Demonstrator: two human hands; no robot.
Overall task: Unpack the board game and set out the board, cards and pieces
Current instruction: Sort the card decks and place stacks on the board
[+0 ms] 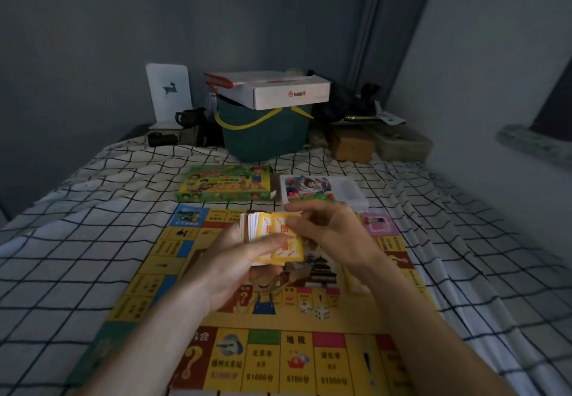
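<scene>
A yellow game board [161,272] lies unfolded on the checked bedsheet in front of me. Above its middle my left hand [238,268] grips a stack of yellow-backed cards [263,231], thumb across the top. My right hand [328,234] pinches the top card [289,248] of that stack at its right edge. The green game box [226,183] lies beyond the board's far edge. To the right of the box sits a white tray [349,193] with coloured pieces and a picture card. Two white dice [314,310] rest on the board near its centre.
A dark green basket [263,135] with a yellow handle carries a white carton [278,89] at the bed's far end. Left of it stand a white bookend [168,92] and a dark cup [188,117]. A brown box [351,145] and clutter lie at the back right.
</scene>
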